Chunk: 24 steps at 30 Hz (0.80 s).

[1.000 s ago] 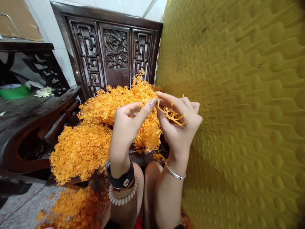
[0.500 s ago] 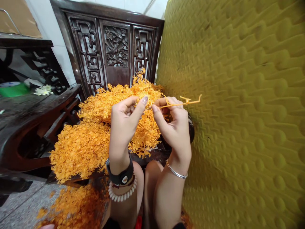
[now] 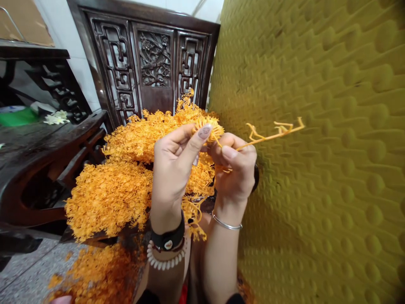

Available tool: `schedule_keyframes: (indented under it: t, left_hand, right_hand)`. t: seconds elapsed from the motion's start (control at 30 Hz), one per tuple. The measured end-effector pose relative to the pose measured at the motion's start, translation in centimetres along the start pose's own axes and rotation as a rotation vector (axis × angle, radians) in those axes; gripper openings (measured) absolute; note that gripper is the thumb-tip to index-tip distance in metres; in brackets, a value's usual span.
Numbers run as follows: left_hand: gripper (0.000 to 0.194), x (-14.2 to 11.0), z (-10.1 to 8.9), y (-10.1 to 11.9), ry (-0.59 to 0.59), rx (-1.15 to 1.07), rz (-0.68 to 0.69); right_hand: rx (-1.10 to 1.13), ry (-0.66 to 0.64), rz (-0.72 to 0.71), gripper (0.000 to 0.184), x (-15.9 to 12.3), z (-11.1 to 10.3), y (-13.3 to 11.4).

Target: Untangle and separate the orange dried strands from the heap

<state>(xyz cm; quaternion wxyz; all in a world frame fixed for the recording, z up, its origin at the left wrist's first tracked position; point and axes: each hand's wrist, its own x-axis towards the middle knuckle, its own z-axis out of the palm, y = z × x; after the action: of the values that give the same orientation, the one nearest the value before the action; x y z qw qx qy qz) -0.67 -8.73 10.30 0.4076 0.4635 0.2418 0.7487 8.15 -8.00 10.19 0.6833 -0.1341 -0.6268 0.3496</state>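
Note:
My left hand (image 3: 174, 164) and my right hand (image 3: 236, 169) meet in the middle of the head view, both pinching orange plastic sprigs. The left fingers hold a small frilly orange cluster (image 3: 207, 125) at thumb and forefinger. The right hand is closed on a thin orange stem (image 3: 272, 133) that sticks out to the right, with short branches at its tip. More orange sprigs hang below the hands. Behind them lies a big heap of orange sprigs (image 3: 126, 181) on a dark wooden chair seat.
A carved dark wooden chair back (image 3: 152, 63) stands behind the heap. A tall yellow embossed foam sheet (image 3: 316, 169) fills the right side, close to my right hand. A dark wooden table (image 3: 38, 139) is at left. More orange sprigs (image 3: 91, 270) lie on the grey floor.
The orange stem in my right hand has been drawn further out to the right. Both hands rose slightly and the left fingers now hold a frilly cluster at the top.

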Motion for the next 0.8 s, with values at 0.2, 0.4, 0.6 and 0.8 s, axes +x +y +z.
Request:
schedule_keyframes:
  t: [0.2,0.4,0.6,0.8]
  left_hand:
    - [0.021,1.8,-2.6,-1.4,0.141,-0.265,-0.064]
    - [0.021,1.8,-3.0,-1.6,0.021,-0.153,-0.071]
    - [0.019,0.8,-1.7,-0.5,-0.049,0.055,-0.072]
    - [0.017,0.4,-1.7,-0.4,-0.061,0.126,-0.051]
  right_hand:
    - [0.086,0.053,-0.145,0.033,0.1,-0.8,-1.6]
    - [-0.123,0.219,-0.01,0.023,-0.5,-1.0,-2.4]
    - [-0.274,0.256,-0.017,0.022,-0.6,-1.0,-2.4]
    - [-0.219,0.225,-0.045,0.019,-0.5,-1.0,-2.3]
